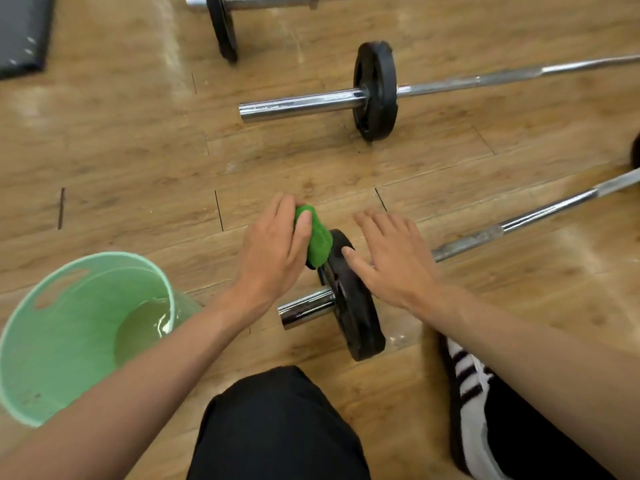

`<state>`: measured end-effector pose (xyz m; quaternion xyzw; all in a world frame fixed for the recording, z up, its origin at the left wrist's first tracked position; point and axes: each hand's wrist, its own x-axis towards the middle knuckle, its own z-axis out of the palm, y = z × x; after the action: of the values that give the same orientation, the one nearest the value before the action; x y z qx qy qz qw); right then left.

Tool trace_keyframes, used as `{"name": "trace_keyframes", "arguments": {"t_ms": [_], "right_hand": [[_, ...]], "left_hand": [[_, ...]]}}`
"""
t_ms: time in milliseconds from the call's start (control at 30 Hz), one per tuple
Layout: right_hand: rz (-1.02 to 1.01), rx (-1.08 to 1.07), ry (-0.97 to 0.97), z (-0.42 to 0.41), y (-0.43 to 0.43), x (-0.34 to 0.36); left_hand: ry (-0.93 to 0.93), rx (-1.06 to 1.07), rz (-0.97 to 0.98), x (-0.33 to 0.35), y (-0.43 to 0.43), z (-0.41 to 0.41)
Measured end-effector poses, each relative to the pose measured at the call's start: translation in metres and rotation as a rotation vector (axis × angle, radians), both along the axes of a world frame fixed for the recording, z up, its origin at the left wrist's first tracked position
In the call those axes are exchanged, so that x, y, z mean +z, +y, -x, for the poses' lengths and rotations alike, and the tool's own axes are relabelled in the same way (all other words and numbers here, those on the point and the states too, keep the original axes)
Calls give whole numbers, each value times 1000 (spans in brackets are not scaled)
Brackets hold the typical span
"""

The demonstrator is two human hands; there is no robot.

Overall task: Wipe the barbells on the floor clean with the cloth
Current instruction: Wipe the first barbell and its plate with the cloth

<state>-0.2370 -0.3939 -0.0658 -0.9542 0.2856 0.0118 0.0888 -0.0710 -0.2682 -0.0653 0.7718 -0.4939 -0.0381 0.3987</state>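
The nearest barbell lies on the wooden floor, its black plate (356, 313) standing on edge and its chrome bar (540, 216) running off to the right. My left hand (273, 251) grips a bunched green cloth (317, 240) and presses it on the plate's upper rim. Fingers apart, my right hand (391, 258) rests flat on the plate's right side, its thumb on the rim. A second barbell (375, 91) lies further back, a third barbell (225, 26) at the top.
A light green bucket (45, 344) with water in it stands at the left, close to my left forearm. My black-trousered knee (280, 424) and a black-and-white shoe (467, 386) are at the bottom. A dark mat (20, 32) lies top left.
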Motion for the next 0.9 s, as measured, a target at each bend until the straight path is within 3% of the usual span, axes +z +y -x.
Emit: {"name": "trace_keyframes", "arguments": {"t_ms": [167, 233, 300, 467, 667, 800, 900], "right_hand": [[126, 300, 173, 30, -73, 16], [162, 387, 194, 38, -99, 17], [139, 425, 164, 50, -119, 8], [-51, 403, 51, 96, -133, -50], [-404, 241, -150, 102, -93, -107], [-412, 278, -161, 87, -74, -118], [-418, 246, -215, 74, -68, -117]], "left_hand": [[-127, -233, -167, 20, -37, 53], [-351, -231, -245, 9, -50, 79], [-542, -224, -337, -7, -62, 102], [-742, -145, -696, -43, -88, 124], [-815, -217, -924, -41, -96, 128], [-746, -252, -961, -42, -103, 120], [-804, -204, -940, -37, -100, 107]]}}
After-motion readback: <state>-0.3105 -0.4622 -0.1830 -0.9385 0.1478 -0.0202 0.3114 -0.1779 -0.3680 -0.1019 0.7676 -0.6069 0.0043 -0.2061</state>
